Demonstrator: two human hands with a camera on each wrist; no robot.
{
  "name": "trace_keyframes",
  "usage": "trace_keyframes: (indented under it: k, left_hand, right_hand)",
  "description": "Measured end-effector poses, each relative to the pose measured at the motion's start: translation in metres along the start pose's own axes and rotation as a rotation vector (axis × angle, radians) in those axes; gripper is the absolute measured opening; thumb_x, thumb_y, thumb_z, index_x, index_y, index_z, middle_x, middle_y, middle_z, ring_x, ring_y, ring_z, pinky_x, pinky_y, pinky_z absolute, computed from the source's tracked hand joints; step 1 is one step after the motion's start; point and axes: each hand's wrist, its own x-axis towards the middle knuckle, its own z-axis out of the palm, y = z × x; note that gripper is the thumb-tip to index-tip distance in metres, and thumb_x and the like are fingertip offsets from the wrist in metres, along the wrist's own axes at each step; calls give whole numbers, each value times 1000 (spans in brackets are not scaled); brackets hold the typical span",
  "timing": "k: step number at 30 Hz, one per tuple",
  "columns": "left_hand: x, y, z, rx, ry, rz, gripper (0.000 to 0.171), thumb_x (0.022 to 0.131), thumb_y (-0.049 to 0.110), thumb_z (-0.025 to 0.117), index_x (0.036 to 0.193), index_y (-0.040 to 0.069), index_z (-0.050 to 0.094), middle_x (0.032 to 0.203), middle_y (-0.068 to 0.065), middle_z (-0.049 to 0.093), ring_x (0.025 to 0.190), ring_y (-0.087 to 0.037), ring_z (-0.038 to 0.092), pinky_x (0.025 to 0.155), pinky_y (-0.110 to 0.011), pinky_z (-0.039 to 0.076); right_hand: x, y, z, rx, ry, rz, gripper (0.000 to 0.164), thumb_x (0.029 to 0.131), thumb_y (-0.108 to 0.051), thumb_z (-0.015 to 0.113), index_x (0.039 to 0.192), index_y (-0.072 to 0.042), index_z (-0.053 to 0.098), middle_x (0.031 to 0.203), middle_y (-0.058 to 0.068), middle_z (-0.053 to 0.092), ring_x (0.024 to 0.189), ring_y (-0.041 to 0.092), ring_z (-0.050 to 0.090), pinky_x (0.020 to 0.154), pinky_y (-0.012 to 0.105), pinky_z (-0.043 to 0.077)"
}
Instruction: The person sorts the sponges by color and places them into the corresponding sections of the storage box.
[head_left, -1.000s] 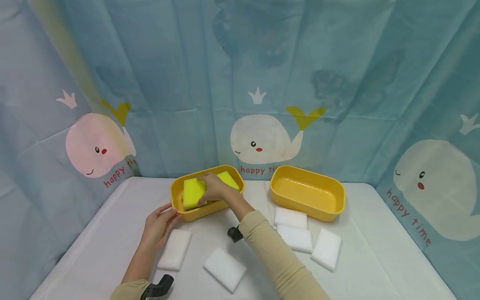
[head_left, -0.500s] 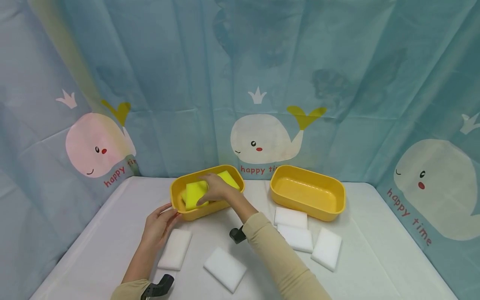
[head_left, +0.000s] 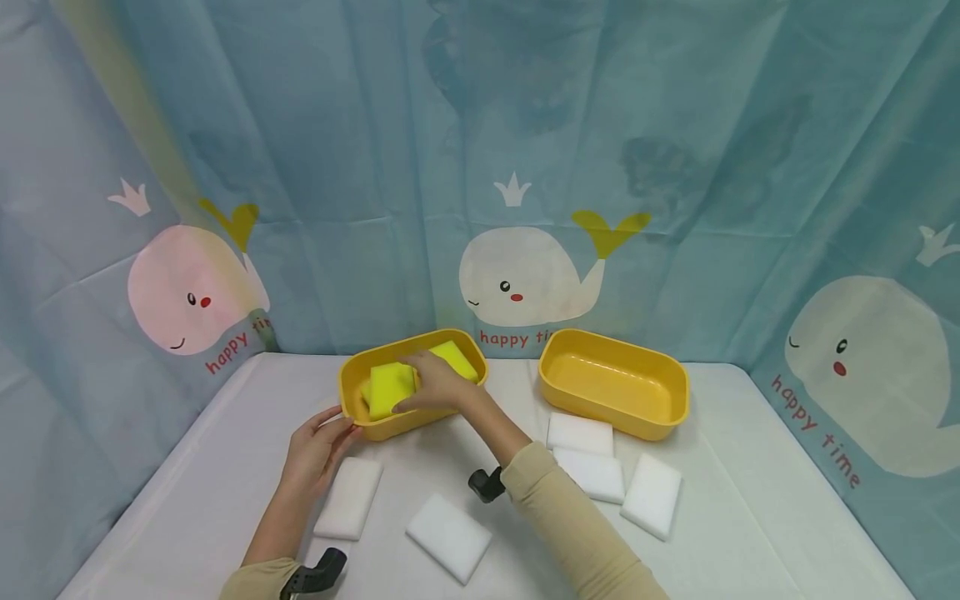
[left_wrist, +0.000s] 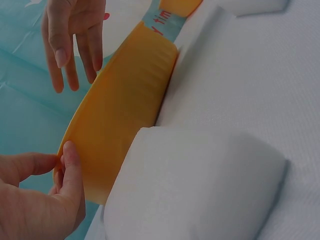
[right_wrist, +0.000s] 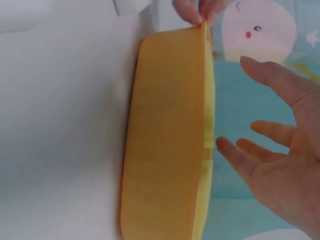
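Note:
My left hand pinches the near-left rim of the left yellow plastic bin; the left wrist view shows that thumb and fingers meeting at its edge. Inside the bin lie bright yellow sponges, partly stacked at the left, with another yellow sponge at the right. Over the bin hovers my right hand. In the right wrist view this right hand has its fingers spread, holding nothing, apart from the sponges. A white sponge-like block lies beside the bin near my left wrist.
A second yellow bin stands at the right with nothing visible inside. Several white blocks lie on the white cloth, including one in the front middle and one at the right. A whale-print curtain closes off the back.
The left yellow sponge has come down into the bin, slightly to the right and lower. My right hand has let go of it and drawn back a little rightward. My left hand stays on the rim.

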Motion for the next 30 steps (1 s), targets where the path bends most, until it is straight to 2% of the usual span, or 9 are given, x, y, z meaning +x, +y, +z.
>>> trace_keyframes:
  k: [13, 23, 30]
  left_hand:
    - [0, 1, 0, -1, -14, 4, 66, 110, 11, 54, 166, 0, 22, 154, -22, 39, 93, 3, 68, 100, -22, 55]
    - [-2, 1, 1, 7, -1, 0, 64, 110, 11, 53, 166, 1, 23, 155, -22, 39, 92, 3, 68, 103, -24, 53]
    - [-1, 0, 1, 37, 11, 8, 63, 110, 12, 54, 165, 0, 25, 149, -21, 42, 90, 4, 68, 98, -21, 55]
  right_hand:
    - [-29, -6, 7, 53, 39, -52, 70, 94, -21, 83, 154, -6, 52, 159, 15, 50, 153, 31, 41, 126, 45, 34]
    - [-52, -8, 14, 86, 77, -69, 65, 96, -23, 81, 153, -6, 54, 155, 11, 55, 147, 28, 49, 120, 42, 43]
    - [-65, -1, 16, 92, 91, -107, 63, 97, -23, 79, 151, -3, 54, 150, 14, 58, 137, 30, 55, 114, 39, 49]
